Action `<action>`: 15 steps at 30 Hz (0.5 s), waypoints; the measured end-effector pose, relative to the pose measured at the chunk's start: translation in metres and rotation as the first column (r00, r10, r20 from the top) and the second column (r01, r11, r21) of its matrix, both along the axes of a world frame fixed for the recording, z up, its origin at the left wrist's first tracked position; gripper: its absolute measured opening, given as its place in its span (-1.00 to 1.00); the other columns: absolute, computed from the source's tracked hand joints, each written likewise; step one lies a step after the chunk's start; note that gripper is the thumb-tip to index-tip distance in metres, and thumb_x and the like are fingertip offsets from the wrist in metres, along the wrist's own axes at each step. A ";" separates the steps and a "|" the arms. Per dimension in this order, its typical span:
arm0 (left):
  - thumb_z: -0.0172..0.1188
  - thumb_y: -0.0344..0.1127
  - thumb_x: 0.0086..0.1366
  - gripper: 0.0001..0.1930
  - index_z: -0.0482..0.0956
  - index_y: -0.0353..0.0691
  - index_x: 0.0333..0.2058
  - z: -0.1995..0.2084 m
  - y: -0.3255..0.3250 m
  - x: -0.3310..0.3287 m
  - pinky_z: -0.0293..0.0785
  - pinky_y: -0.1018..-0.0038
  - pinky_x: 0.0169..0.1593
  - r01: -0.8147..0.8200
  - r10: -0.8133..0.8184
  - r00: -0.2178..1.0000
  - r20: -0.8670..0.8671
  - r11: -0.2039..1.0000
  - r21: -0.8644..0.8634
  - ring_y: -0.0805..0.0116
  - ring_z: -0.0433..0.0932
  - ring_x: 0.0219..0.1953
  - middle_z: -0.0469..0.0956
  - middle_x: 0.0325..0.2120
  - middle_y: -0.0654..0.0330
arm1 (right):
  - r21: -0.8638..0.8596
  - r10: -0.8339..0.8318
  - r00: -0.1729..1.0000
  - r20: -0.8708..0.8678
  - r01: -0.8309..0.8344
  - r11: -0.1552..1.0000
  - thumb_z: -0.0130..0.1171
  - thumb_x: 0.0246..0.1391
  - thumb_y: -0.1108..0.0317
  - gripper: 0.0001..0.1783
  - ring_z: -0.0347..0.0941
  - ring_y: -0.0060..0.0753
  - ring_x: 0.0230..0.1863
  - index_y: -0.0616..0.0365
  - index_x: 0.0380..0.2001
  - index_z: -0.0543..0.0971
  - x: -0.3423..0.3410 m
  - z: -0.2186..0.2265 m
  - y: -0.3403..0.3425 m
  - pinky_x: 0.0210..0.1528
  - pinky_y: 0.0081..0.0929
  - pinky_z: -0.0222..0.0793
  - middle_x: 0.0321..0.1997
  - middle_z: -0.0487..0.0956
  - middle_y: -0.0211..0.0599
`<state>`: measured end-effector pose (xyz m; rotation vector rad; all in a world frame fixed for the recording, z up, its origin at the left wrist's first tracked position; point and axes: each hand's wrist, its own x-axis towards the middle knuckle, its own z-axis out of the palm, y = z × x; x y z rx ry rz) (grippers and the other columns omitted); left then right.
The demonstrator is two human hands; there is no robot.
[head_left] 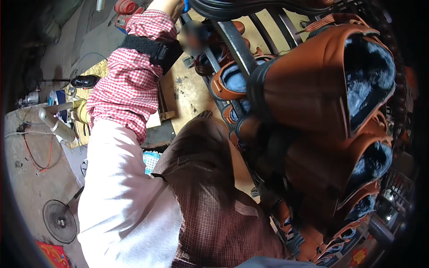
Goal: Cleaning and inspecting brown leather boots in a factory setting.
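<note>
My left arm stretches up to the top edge in a red-and-white checked oversleeve with a black strap around it. Only the wrist end of my left hand shows, beside a blue band; its fingers are cut off by the frame edge. Near it, a shoe with a thick black sole lies at the top. My right hand is out of view. Close on the right stands a large brown leather shoe with blue-grey fluffy lining, above another brown shoe.
A dark metal rack holds several brown lined shoes along the right. On the left are a wooden board, a black shoe, a pale pipe-like handle and a fan. Cables lie on the floor.
</note>
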<state>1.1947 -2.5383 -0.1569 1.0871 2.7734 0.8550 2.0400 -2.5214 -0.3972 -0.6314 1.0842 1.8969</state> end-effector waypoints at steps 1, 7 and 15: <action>-0.03 0.20 0.46 -0.27 0.22 -0.15 0.42 0.007 0.003 0.004 0.28 0.18 0.37 0.015 -0.015 1.000 0.004 1.000 0.013 -0.12 0.41 0.30 0.40 0.26 -0.29 | 0.020 0.013 1.000 0.005 -0.014 1.000 0.02 0.33 0.25 -0.78 0.63 -0.13 -0.21 0.06 -0.24 0.63 0.001 0.000 -0.007 -0.13 -0.25 0.57 -0.15 0.66 -0.19; -0.02 0.22 0.45 -0.26 0.21 -0.12 0.43 0.037 0.024 0.038 0.25 0.20 0.39 0.115 -0.118 0.992 0.049 0.992 0.055 -0.12 0.39 0.32 0.40 0.27 -0.27 | 0.098 0.082 0.995 0.062 -0.088 0.991 0.01 0.34 0.24 -0.78 0.61 -0.14 -0.26 0.04 -0.29 0.61 0.014 0.004 -0.058 -0.16 -0.26 0.56 -0.21 0.64 -0.22; 0.00 0.24 0.43 -0.23 0.19 -0.07 0.45 0.054 0.043 0.068 0.20 0.23 0.42 0.174 -0.194 0.975 0.111 0.971 0.164 -0.11 0.35 0.36 0.40 0.28 -0.25 | 0.231 0.224 0.960 0.169 -0.260 0.938 0.01 0.35 0.21 -0.77 0.59 -0.17 -0.32 0.01 -0.34 0.59 0.004 0.002 -0.043 -0.20 -0.28 0.55 -0.28 0.62 -0.26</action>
